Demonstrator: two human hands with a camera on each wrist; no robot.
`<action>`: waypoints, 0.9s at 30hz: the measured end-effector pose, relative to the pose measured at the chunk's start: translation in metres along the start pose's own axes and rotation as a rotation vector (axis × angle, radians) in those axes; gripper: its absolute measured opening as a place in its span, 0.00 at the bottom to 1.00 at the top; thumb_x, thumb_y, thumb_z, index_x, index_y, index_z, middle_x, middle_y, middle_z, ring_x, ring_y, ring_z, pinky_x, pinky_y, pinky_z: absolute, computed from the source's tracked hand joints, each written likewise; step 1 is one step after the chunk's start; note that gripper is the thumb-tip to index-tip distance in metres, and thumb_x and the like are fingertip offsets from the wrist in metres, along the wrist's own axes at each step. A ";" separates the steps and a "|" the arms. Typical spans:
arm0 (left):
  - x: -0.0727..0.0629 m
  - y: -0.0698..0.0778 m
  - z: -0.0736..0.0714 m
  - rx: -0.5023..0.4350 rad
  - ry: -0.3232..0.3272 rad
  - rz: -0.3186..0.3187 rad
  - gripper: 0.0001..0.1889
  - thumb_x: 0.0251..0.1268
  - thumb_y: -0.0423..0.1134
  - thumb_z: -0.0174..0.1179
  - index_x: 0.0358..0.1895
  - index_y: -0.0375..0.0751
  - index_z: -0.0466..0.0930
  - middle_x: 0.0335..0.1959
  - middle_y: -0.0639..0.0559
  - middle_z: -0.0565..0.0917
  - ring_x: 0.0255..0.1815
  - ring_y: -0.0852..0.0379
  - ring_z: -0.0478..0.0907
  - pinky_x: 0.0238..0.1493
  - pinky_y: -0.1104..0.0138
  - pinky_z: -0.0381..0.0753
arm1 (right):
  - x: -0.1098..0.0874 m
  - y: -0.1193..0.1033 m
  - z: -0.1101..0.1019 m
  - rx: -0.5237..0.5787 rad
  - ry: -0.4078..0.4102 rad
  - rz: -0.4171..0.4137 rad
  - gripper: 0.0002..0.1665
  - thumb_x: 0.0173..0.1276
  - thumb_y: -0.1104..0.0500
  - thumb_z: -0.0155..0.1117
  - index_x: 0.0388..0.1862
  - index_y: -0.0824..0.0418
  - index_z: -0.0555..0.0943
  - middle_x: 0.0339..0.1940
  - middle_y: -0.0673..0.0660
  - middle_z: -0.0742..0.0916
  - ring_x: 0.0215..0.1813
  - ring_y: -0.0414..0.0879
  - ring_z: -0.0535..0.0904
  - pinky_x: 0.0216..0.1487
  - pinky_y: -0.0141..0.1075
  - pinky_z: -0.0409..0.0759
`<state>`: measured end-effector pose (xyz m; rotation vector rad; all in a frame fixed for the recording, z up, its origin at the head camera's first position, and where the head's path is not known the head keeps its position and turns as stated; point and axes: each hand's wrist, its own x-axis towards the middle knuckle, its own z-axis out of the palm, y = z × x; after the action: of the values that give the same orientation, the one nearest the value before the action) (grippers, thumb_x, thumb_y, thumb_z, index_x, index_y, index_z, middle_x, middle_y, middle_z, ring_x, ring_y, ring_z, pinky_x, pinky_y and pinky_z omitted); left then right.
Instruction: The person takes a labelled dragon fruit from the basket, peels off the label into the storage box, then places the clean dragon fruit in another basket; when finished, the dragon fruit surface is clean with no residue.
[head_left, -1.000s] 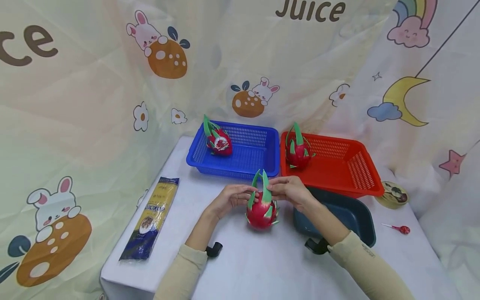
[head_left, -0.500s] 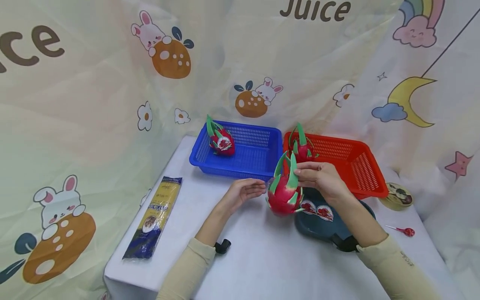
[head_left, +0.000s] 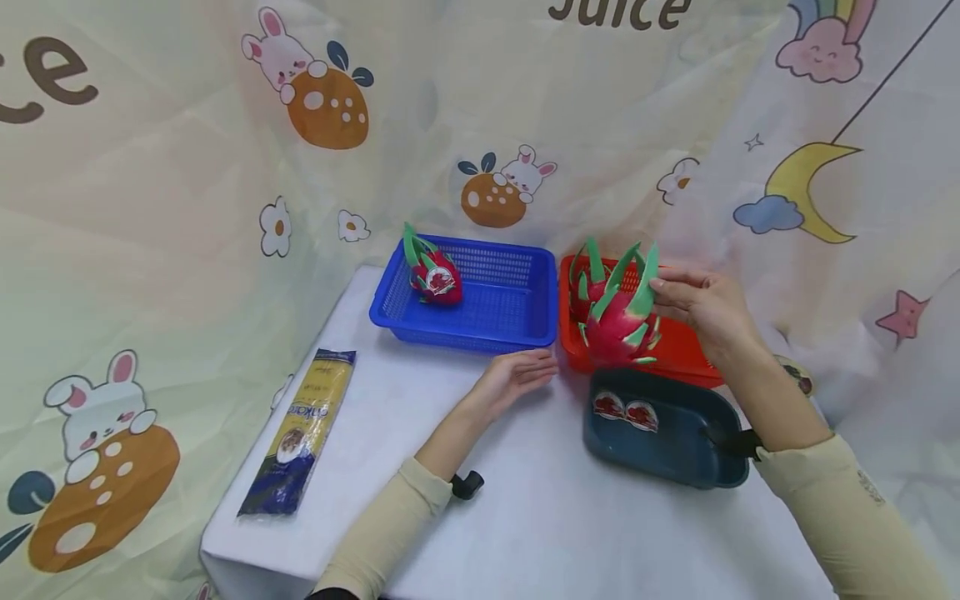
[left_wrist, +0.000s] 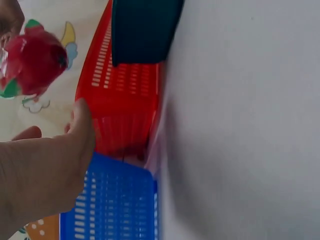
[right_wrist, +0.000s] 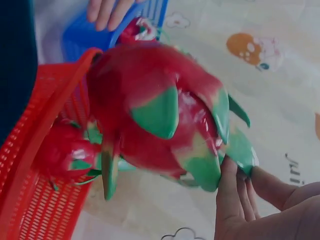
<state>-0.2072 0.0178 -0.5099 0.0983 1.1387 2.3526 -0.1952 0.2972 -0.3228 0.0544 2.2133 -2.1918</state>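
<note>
My right hand (head_left: 705, 308) pinches a red dragon fruit (head_left: 617, 329) by its green leaf tips. In the head view the fruit overlaps the red basket (head_left: 678, 354); in the right wrist view the held dragon fruit (right_wrist: 150, 110) hangs beside the basket's rim. A second dragon fruit (right_wrist: 65, 152) lies inside that basket, partly hidden behind the held one in the head view. My left hand (head_left: 517, 379) holds nothing, its fingers extended, just in front of the blue basket (head_left: 480, 337). Another dragon fruit (head_left: 437, 277), with a round sticker, sits in the blue basket's left end.
In front of the red basket stands a dark teal tray (head_left: 660, 462) with two round stickers (head_left: 625, 410) in it. A yellow and blue pasta packet (head_left: 300, 433) lies at the table's left. A round tin (head_left: 795, 375) shows partly behind the right forearm.
My right hand has lifted the dragon fruit from the table and carried it right and back to the red basket. My left hand has let go of it and shifted slightly right.
</note>
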 end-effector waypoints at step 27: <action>0.039 -0.025 0.028 -0.277 0.134 -0.015 0.24 0.79 0.25 0.48 0.74 0.24 0.66 0.69 0.27 0.74 0.73 0.30 0.70 0.74 0.47 0.70 | 0.096 0.016 -0.059 -0.060 0.236 0.144 0.18 0.75 0.59 0.67 0.59 0.66 0.82 0.30 0.47 0.92 0.36 0.41 0.90 0.45 0.34 0.89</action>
<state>-0.2219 0.0691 -0.5172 -0.1669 0.8574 2.5086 -0.2903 0.3572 -0.3424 0.4791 2.3056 -2.1388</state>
